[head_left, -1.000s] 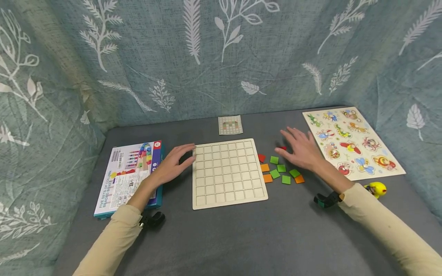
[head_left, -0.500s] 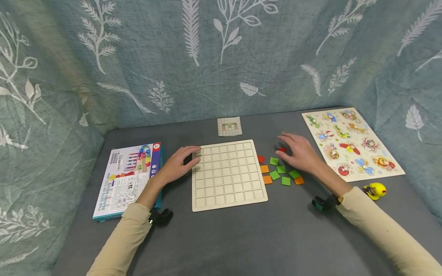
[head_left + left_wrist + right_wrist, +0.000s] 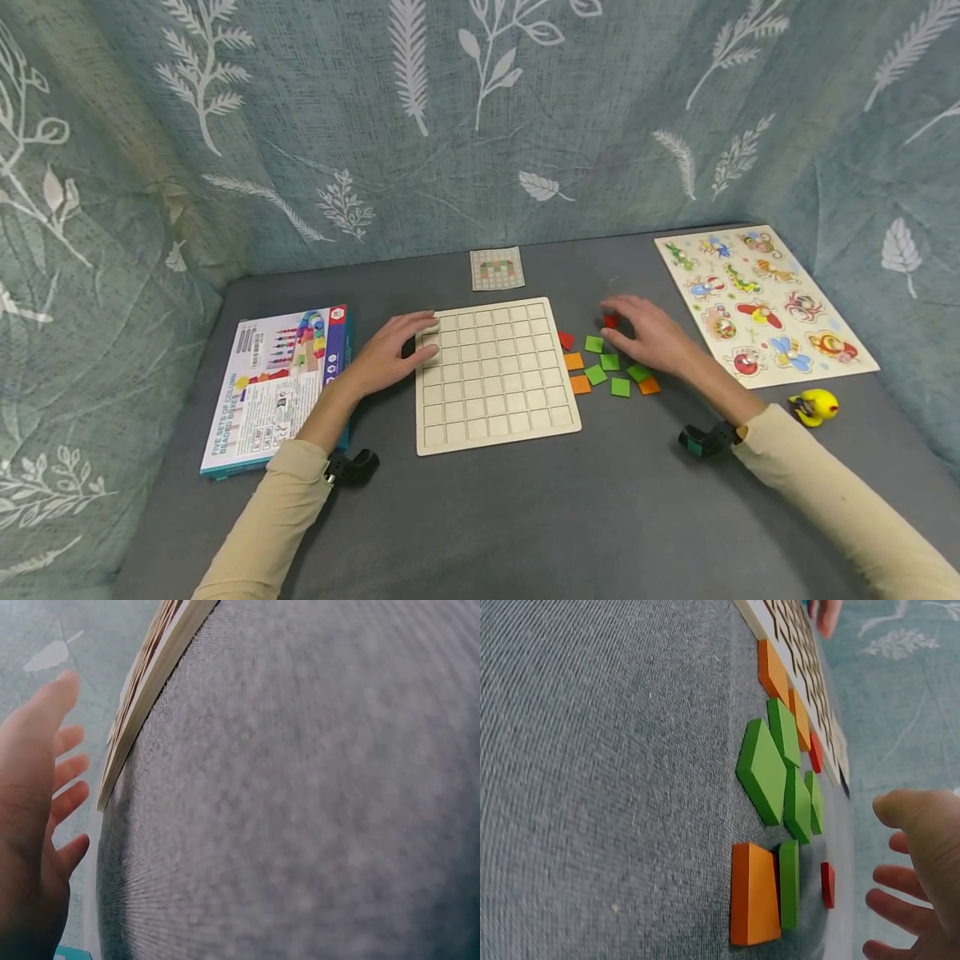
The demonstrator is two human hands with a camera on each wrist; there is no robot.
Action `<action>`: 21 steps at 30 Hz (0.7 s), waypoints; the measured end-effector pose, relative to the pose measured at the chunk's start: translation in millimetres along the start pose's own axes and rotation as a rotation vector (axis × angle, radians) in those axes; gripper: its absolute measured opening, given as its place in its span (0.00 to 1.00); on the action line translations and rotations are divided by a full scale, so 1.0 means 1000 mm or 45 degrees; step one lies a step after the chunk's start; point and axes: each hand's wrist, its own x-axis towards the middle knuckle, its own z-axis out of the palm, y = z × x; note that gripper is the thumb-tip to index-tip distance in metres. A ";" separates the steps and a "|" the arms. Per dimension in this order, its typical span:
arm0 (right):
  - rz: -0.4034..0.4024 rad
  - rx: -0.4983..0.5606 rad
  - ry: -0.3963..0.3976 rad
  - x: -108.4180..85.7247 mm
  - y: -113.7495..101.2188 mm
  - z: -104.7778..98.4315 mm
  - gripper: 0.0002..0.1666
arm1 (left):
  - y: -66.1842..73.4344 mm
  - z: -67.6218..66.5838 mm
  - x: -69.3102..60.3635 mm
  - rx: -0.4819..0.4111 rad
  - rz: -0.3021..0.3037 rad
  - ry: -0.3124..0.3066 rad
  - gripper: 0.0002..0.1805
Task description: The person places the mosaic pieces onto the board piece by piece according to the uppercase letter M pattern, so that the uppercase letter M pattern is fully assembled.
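Nearest, the board [image 3: 495, 367] lies on the desk [image 3: 480, 517], the left hand [image 3: 386, 354] extended at its left edge, thumb apart; beyond, the right hand [image 3: 648, 335], spread and holding nothing, arches over the farther red tile [image 3: 611, 321]: apparently the reaching step, next calling for a pinch; farthest, the card [image 3: 497, 269]

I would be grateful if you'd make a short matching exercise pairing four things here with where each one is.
Things:
1. Left hand
2. Right hand
3. Small pattern card
4. Yellow toy

Places:
A. Between the picture board and the right sleeve
B. At the left edge of the gridded board
C. Beyond the gridded board, near the curtain
D. Close to a red tile

Right pairs: 1-B, 2-D, 3-C, 4-A.
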 end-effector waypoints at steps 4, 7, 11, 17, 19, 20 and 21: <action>-0.019 0.033 -0.014 0.000 -0.003 0.002 0.28 | 0.000 0.001 0.000 -0.011 -0.004 -0.019 0.29; -0.055 0.055 -0.011 0.000 -0.005 0.005 0.27 | 0.000 0.001 -0.001 -0.030 -0.007 -0.018 0.30; -0.069 0.072 0.001 0.001 -0.007 0.007 0.25 | 0.001 0.001 -0.001 -0.047 -0.016 -0.033 0.33; 0.010 0.173 -0.005 0.001 -0.015 0.006 0.25 | 0.000 0.001 0.000 -0.074 -0.009 -0.085 0.37; 0.039 0.213 -0.009 0.002 -0.018 0.005 0.25 | -0.001 0.001 0.000 -0.086 -0.011 -0.099 0.38; 0.047 0.226 -0.008 0.003 -0.020 0.005 0.25 | -0.001 0.000 -0.001 -0.087 -0.016 -0.105 0.39; 0.048 0.235 -0.008 0.003 -0.022 0.006 0.25 | -0.002 0.000 -0.001 -0.091 -0.021 -0.110 0.40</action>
